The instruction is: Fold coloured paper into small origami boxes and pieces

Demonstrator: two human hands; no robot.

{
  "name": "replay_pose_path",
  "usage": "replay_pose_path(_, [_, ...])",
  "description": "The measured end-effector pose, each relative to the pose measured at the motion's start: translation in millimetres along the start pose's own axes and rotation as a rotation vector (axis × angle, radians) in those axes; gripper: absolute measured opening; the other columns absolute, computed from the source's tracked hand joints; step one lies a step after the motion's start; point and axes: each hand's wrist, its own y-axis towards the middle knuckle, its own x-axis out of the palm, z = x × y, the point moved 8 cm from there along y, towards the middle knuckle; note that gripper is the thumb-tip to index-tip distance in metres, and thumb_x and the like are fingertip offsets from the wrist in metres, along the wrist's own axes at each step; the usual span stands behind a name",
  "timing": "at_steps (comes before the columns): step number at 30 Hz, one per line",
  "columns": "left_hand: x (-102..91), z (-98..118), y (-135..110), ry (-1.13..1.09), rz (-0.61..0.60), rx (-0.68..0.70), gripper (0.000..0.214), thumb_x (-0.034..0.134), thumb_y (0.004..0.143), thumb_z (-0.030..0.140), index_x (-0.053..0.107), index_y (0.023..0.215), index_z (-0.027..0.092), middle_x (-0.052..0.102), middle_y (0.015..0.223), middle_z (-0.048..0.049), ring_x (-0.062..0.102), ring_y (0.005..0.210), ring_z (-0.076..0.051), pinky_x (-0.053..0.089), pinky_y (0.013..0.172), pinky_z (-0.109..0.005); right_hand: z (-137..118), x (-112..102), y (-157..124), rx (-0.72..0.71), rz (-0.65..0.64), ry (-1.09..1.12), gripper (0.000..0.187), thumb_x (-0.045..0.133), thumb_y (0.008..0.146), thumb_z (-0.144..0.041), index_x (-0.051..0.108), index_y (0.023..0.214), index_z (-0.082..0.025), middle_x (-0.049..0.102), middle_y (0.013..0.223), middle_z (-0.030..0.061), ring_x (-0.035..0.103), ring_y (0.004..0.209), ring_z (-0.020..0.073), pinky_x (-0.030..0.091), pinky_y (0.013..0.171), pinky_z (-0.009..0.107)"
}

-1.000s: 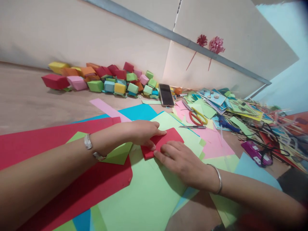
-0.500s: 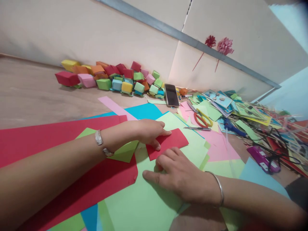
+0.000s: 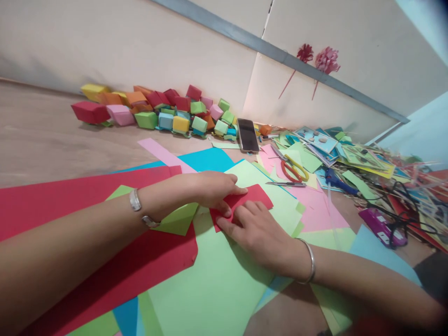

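A small rectangle of red paper (image 3: 259, 197), apparently folded, lies on a large pale green sheet (image 3: 196, 284). Across its upper left part my left hand (image 3: 215, 189) holds it down, the index finger and thumb resting on its surface. My right hand (image 3: 257, 233) is on the lower edge of the same piece, fingers curled over it and thumb by the left thumb. The right fingertips partly cover the paper. Under my left forearm are a green piece (image 3: 180, 219) and a large red sheet (image 3: 161, 266).
Small coloured paper boxes (image 3: 147, 120) line the wall, with a phone (image 3: 248, 135) beside them. Scissors (image 3: 294, 170) and a craft knife (image 3: 285, 184) lie beyond the red paper. On the right are a blue glue gun (image 3: 339, 182), a purple power strip (image 3: 383, 227) and heaped paper scraps.
My right hand has moved up and left onto the red paper's lower edge, its thumb now at the paper. My left hand stays on the paper. The view has shifted slightly.
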Motion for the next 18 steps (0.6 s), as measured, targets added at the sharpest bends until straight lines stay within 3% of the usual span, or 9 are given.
replay_pose_path(3, [0.5, 0, 1, -0.004, 0.003, 0.007, 0.069, 0.062, 0.084, 0.036, 0.038, 0.149, 0.030, 0.056, 0.113, -0.0081, 0.057, 0.082, -0.020, 0.036, 0.061, -0.026, -4, -1, -3, -0.045, 0.001, -0.014, 0.033, 0.032, 0.103, -0.018, 0.063, 0.113, -0.018, 0.050, 0.078, 0.0036, 0.032, 0.072, 0.0176, 0.019, 0.062, 0.033])
replay_pose_path(6, [2.4, -2, 2, -0.007, 0.003, 0.013, 0.072, 0.063, 0.083, 0.039, 0.036, 0.150, 0.030, 0.056, 0.114, -0.0083, 0.058, 0.086, -0.021, 0.038, 0.063, -0.025, -7, -6, -9, -0.091, 0.002, 0.043, 0.031, 0.034, 0.103, -0.019, 0.061, 0.117, -0.021, 0.050, 0.078, 0.0026, 0.032, 0.070, 0.0170, 0.019, 0.062, 0.033])
replay_pose_path(10, [4.2, -5, 4, -0.018, 0.013, 0.024, 0.075, 0.063, 0.082, 0.040, 0.034, 0.150, 0.030, 0.057, 0.115, -0.0084, 0.058, 0.088, -0.021, 0.038, 0.065, -0.026, 2, -8, -17, -0.011, 0.028, -0.074, 0.032, 0.034, 0.103, -0.017, 0.062, 0.118, -0.020, 0.049, 0.074, 0.0036, 0.031, 0.070, 0.0187, 0.018, 0.062, 0.034])
replay_pose_path(18, [3.0, -3, 2, -0.045, -0.005, 0.008, 0.073, 0.062, 0.082, 0.037, 0.036, 0.150, 0.029, 0.057, 0.114, -0.0085, 0.058, 0.088, -0.022, 0.037, 0.066, -0.027, 44, -1, -47, 0.122, -0.105, -0.259, 0.024, 0.049, 0.097, -0.014, 0.061, 0.118, -0.016, 0.054, 0.078, 0.0061, 0.038, 0.075, 0.0205, 0.021, 0.062, 0.033])
